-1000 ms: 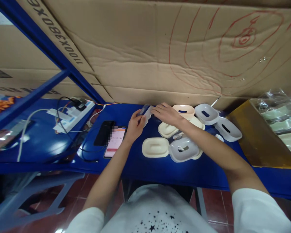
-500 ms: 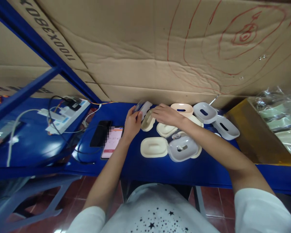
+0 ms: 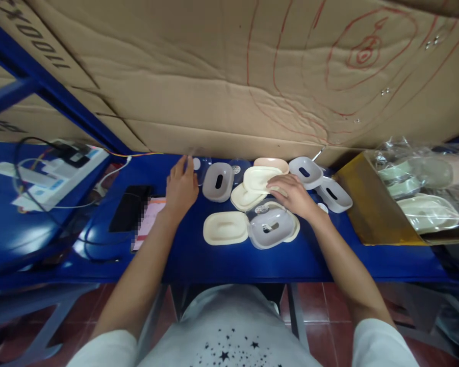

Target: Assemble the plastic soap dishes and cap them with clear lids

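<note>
The right hand grips a cream tray over another on the bench, while the left hand, its grip unclear, is at a clear cover beside a grey dish.

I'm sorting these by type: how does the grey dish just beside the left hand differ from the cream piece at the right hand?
Colour: the grey dish is pale grey; the cream piece is pale yellowish.
Opening: the grey dish has a dark oval slot; the cream piece shows none.
Contact: the right hand touches the cream piece; neither hand touches the grey dish.
Both have rounded, oblong outlines.
</note>
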The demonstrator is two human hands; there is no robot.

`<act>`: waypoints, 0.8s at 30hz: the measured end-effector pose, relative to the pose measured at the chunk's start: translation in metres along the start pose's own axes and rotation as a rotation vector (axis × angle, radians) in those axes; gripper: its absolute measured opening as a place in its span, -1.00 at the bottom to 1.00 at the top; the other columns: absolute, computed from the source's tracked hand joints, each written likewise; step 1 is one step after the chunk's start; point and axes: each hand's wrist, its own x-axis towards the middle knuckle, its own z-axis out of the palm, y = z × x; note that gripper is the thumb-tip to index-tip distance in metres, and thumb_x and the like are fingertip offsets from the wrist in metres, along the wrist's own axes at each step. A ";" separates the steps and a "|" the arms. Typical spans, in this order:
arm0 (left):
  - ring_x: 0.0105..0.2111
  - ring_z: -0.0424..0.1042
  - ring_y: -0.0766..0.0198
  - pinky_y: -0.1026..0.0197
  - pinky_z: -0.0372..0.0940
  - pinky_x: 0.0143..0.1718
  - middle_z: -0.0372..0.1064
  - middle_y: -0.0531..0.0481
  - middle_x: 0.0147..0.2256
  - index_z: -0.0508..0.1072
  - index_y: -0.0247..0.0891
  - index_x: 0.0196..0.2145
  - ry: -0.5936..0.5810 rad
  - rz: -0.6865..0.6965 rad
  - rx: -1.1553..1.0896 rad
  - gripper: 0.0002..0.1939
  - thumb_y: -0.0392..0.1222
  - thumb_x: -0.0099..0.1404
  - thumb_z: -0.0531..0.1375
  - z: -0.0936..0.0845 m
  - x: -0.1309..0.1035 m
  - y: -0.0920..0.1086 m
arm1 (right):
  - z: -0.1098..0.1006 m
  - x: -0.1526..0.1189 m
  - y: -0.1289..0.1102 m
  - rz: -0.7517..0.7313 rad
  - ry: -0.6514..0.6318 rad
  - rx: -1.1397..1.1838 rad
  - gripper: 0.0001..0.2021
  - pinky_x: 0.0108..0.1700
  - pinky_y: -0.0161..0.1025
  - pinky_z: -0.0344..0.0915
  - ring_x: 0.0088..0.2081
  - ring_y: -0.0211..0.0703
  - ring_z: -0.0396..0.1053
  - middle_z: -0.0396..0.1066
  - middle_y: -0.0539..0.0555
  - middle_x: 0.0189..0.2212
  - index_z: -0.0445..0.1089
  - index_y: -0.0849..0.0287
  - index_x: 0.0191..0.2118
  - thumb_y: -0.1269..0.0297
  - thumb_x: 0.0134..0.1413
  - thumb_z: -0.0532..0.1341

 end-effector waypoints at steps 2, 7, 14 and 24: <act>0.46 0.10 -0.34 -0.40 0.16 0.37 -0.01 -0.46 0.51 0.09 -0.38 0.52 0.030 -0.009 0.073 -0.34 -0.24 0.52 0.00 -0.005 0.003 0.000 | -0.009 -0.015 0.004 0.039 0.067 0.039 -0.80 0.27 0.04 0.30 0.18 0.02 0.52 0.61 0.13 0.09 0.52 0.05 0.04 0.18 0.50 0.18; 0.51 -0.01 -0.31 -0.44 0.04 0.42 -0.13 -0.35 0.56 0.13 -0.35 0.51 -0.052 0.139 0.127 -0.27 -0.38 0.41 0.04 -0.010 0.001 -0.002 | -0.035 -0.071 0.004 0.191 0.213 -0.121 -0.81 0.26 0.13 0.30 0.17 0.09 0.53 0.64 0.12 0.04 0.55 0.03 0.00 0.21 0.50 0.18; 0.42 0.27 -0.08 -0.26 0.24 0.38 0.20 -0.29 0.45 0.43 -0.29 0.30 -0.183 0.216 -0.017 -0.44 -0.41 0.43 -0.04 -0.014 -0.015 0.002 | -0.006 -0.116 -0.072 0.157 -0.007 -0.087 -0.47 0.40 0.25 0.20 0.44 0.17 0.25 0.34 0.16 0.41 0.29 -0.04 0.41 0.03 0.45 0.27; 0.45 0.21 -0.13 -0.29 0.19 0.41 0.15 -0.27 0.47 0.15 -0.06 0.49 -0.235 0.506 -0.113 -0.41 0.03 0.61 0.12 -0.014 -0.134 0.080 | 0.043 -0.077 -0.113 0.320 -0.020 -0.177 -0.33 0.19 0.22 0.38 0.31 0.30 0.37 -0.04 0.30 0.57 -0.03 -0.06 0.59 0.12 0.52 0.16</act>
